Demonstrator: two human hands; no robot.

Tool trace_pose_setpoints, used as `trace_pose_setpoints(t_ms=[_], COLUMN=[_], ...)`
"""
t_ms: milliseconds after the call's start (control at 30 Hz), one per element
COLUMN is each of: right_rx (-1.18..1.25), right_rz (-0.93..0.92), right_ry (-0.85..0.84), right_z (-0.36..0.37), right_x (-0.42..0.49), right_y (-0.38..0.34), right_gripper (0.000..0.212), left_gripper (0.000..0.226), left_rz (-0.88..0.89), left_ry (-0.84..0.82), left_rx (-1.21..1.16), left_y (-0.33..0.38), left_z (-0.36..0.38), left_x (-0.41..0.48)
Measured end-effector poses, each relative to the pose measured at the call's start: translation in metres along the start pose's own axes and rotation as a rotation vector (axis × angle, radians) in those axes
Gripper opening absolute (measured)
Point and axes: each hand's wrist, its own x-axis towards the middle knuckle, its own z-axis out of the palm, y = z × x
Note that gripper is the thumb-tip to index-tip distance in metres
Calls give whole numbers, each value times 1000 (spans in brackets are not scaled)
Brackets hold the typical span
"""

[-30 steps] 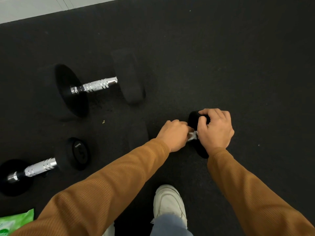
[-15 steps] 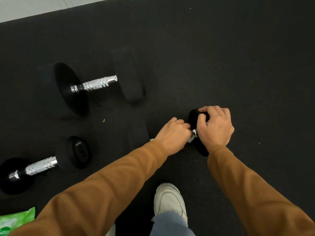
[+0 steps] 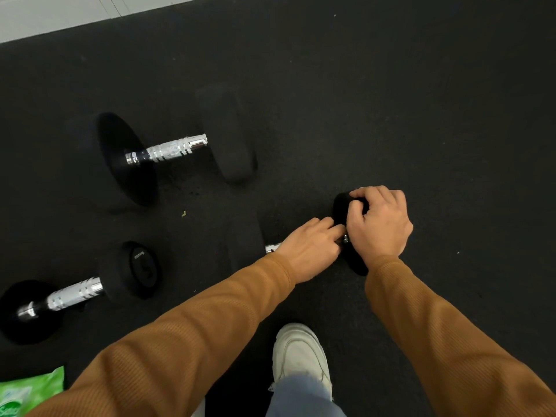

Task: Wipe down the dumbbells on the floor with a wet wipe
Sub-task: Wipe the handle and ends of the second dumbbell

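Three black dumbbells with chrome handles lie on the dark rubber floor. My hands are on the nearest dumbbell, in the middle of the view. My left hand is closed around its chrome handle, right up against the right-hand head. The wet wipe is hidden inside that fist. My right hand grips the right-hand head from above. The left-hand head lies bare. A large dumbbell sits at the upper left and a small dumbbell at the lower left, both untouched.
A green wet wipe pack lies at the bottom left corner. My white shoe stands just below my hands. A pale floor strip borders the mat at the top left. Open mat stretches to the right and beyond.
My left hand has slid right along the handle toward the right-hand head, baring the handle's left end. The white bit of wipe seen between my hands is now covered.
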Motion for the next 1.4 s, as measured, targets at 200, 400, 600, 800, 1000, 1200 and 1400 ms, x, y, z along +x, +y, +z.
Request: trace_pose_setpoints(t_ms=[200,400,600,800,1000,1200,1400], right_rx=[1,-19,-12,112,172,111,82], right_rz=[0,0,14,67,110,48,-10], right_ry=[-3,-15,-33,-22,-57,-117,-86], right_z=[0,-1,-2,-7,-10,-12,-9], right_x=[0,0,1,0,4,6,4], right_y=[1,1,-1,3,4,8,8], right_gripper=[18,18,19,23,28,27,25], left_gripper=[35,37,34,30,36,30,30], left_rz=[-132,-147,-389,-544,-513,-578,-558], left_ry=[0,9,-14,-193,-144,-100,-139], left_rx=[-176,-233,-478,-594,-611,-705,-726], left_y=[-1,-3,-13,-22,-20,-23,-28], left_z=[-3,0,3,-6,-3,-4,-6], left_x=[3,3,14,22,18,19,15])
